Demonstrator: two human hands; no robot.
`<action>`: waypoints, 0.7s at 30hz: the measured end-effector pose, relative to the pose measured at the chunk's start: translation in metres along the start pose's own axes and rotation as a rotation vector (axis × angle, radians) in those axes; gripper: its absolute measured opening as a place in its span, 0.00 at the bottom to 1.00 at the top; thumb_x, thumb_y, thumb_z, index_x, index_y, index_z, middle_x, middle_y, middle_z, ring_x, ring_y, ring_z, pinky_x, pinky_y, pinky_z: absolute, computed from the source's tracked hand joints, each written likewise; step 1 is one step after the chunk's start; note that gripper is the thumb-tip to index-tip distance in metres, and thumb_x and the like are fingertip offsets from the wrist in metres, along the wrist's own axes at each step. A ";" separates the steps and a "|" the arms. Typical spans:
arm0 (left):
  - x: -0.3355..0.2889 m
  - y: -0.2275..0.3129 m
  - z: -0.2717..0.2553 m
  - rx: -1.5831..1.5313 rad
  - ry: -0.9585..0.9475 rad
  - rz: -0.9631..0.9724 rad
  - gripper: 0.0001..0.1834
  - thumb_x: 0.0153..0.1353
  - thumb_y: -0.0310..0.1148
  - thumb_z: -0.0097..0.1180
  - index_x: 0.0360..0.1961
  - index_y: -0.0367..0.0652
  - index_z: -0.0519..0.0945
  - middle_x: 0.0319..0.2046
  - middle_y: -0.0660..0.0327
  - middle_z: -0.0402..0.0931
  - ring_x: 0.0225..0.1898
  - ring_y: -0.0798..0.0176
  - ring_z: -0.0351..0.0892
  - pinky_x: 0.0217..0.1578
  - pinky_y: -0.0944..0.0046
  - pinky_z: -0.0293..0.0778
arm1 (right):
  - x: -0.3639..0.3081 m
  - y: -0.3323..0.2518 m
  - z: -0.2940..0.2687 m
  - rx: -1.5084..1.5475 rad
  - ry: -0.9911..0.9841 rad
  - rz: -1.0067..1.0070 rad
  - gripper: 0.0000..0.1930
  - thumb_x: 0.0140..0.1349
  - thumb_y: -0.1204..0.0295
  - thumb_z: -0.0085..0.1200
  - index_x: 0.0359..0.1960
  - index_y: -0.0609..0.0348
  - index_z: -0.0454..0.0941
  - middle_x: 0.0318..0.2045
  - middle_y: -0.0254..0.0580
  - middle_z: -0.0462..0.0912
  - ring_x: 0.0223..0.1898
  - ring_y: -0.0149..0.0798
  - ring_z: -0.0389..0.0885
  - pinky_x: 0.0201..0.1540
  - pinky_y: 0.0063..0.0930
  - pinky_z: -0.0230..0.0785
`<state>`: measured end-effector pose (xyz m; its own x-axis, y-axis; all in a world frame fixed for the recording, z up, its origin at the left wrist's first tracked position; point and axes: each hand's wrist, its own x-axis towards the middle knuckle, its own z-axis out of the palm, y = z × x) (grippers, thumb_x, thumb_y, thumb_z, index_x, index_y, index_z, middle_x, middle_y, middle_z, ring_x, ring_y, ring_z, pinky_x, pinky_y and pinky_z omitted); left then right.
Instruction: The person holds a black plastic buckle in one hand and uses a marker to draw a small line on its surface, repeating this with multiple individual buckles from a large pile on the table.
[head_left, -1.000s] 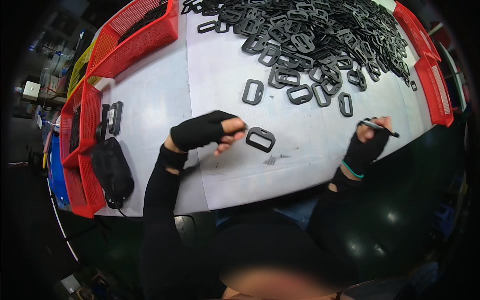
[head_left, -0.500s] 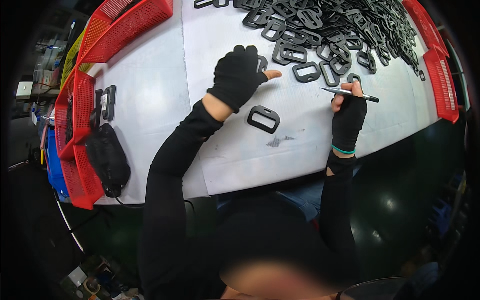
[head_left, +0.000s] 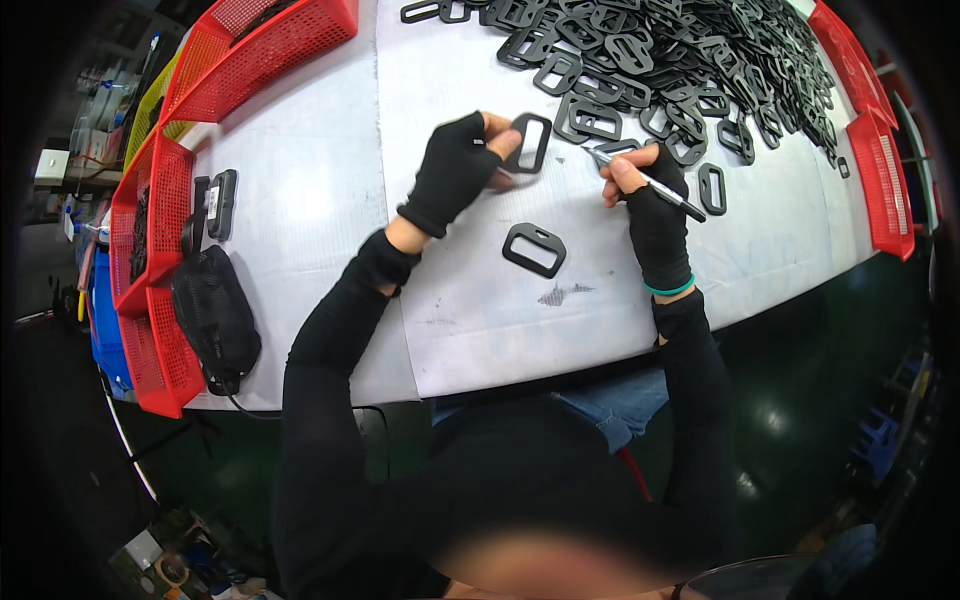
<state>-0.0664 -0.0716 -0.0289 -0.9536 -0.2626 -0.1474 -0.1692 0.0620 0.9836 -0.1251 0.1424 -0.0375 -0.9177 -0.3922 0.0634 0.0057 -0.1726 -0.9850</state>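
Note:
My left hand (head_left: 460,165), in a black fingerless glove, grips a black plastic frame-shaped piece (head_left: 542,150) between thumb and fingers, raised over the table. My right hand (head_left: 655,195), gloved the same way with a teal band at the wrist, holds a silver and black pen (head_left: 672,198). Its tip points left toward the held frame, apart from it. A second black frame (head_left: 554,246) lies flat on the table, nearer to me. To the right of my right hand lies another loose frame (head_left: 705,190).
A large heap of black frames (head_left: 690,60) covers the far right. Red perforated baskets (head_left: 265,65) line the left side, and another red basket (head_left: 880,180) stands at the right edge. A black mesh pouch (head_left: 215,320) and a dark handheld device (head_left: 222,205) lie at the left.
My left hand has turned and now shows the frame raised in its fingers. My right hand with the pen has moved left, closer to it; a loose frame now shows right of it.

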 end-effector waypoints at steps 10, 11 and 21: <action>-0.021 -0.015 0.005 0.107 0.040 0.152 0.08 0.57 0.28 0.58 0.32 0.36 0.73 0.23 0.62 0.74 0.22 0.74 0.75 0.23 0.75 0.69 | 0.003 0.011 0.015 -0.189 -0.070 -0.016 0.09 0.54 0.72 0.59 0.25 0.60 0.71 0.18 0.33 0.74 0.19 0.24 0.72 0.22 0.17 0.64; -0.021 -0.017 0.004 0.105 0.044 0.147 0.08 0.57 0.28 0.58 0.32 0.36 0.73 0.23 0.62 0.74 0.22 0.74 0.75 0.23 0.75 0.69 | 0.003 0.012 0.016 -0.211 -0.077 -0.046 0.08 0.53 0.73 0.59 0.25 0.61 0.71 0.18 0.33 0.74 0.19 0.25 0.72 0.22 0.18 0.64; -0.020 -0.018 0.005 0.174 -0.011 0.186 0.07 0.55 0.25 0.59 0.29 0.38 0.71 0.22 0.64 0.75 0.22 0.76 0.76 0.23 0.77 0.68 | 0.001 0.015 0.020 -0.393 -0.093 -0.158 0.07 0.52 0.74 0.60 0.25 0.63 0.74 0.19 0.35 0.76 0.21 0.25 0.73 0.25 0.18 0.65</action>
<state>-0.0452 -0.0625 -0.0441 -0.9748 -0.2208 0.0326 -0.0299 0.2738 0.9613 -0.1178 0.1212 -0.0487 -0.8556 -0.4710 0.2148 -0.3002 0.1134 -0.9471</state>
